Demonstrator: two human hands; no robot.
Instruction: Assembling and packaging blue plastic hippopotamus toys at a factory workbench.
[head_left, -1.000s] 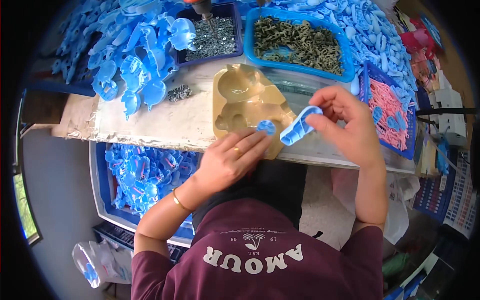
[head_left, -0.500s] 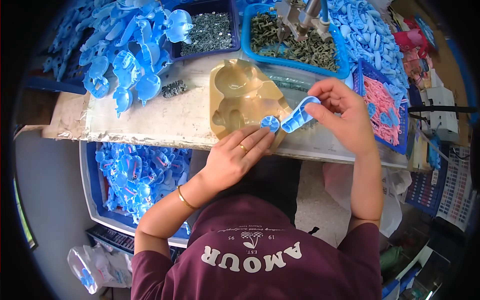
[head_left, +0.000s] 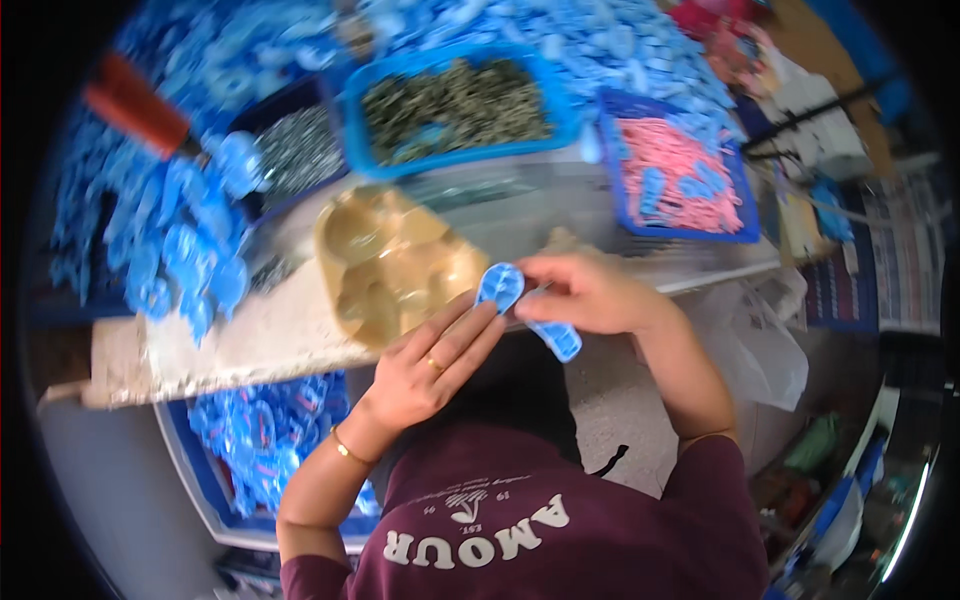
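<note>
Near the table's front edge, the fingertips of my left hand (head_left: 435, 350) are pressed together against a rounded blue plastic part (head_left: 500, 287) with ribs inside. My right hand (head_left: 590, 292) pinches a long blue plastic part (head_left: 558, 338), whose narrow ribbed end points down toward me. My fingers cover the spot between the two blue parts, so I cannot tell whether they are joined. Just beyond my left hand lies a tan moulded fixture (head_left: 395, 265) with shaped hollows.
A light-blue basket (head_left: 365, 160) of dark small parts and a purple basket (head_left: 690, 236) of pink strips stand behind. Heaped blue parts (head_left: 190, 240) lie left, below an orange handle (head_left: 135, 105). A bin (head_left: 190, 470) of blue parts is under the table.
The view has swung, bringing the orange handle in and the metal tool out. My right hand has brought its blue part down and left, against my left hand, which has come off the fixture.
</note>
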